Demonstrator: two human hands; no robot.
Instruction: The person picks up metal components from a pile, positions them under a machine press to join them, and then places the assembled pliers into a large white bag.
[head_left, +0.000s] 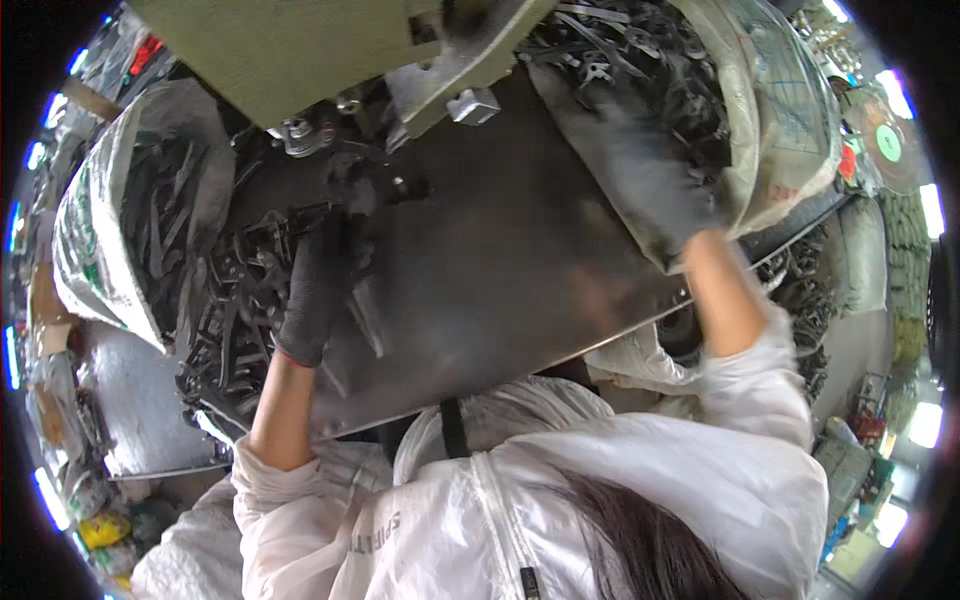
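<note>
My left hand [318, 278], in a dark knit glove, reaches across the left part of the dark metal table [480, 270]. Its fingers merge with the dark tooling below the machine head, so their grip is hidden. Close beside it lies a heap of dark metal parts [235, 325], flat and lever-like. My right hand [655, 185], gloved too, is smeared by motion at the mouth of the right sack [790, 120]. More dark metal parts [610, 50] fill that sack. Whether the right hand grips one does not show.
Overhead juts a green machine head [300, 50] with a bright metal block [473, 106] at its lower edge. Another open white sack [95, 230] holds parts at the far left. More parts [800, 285] lie beyond the table's right edge, near a grey-green bag [860, 255].
</note>
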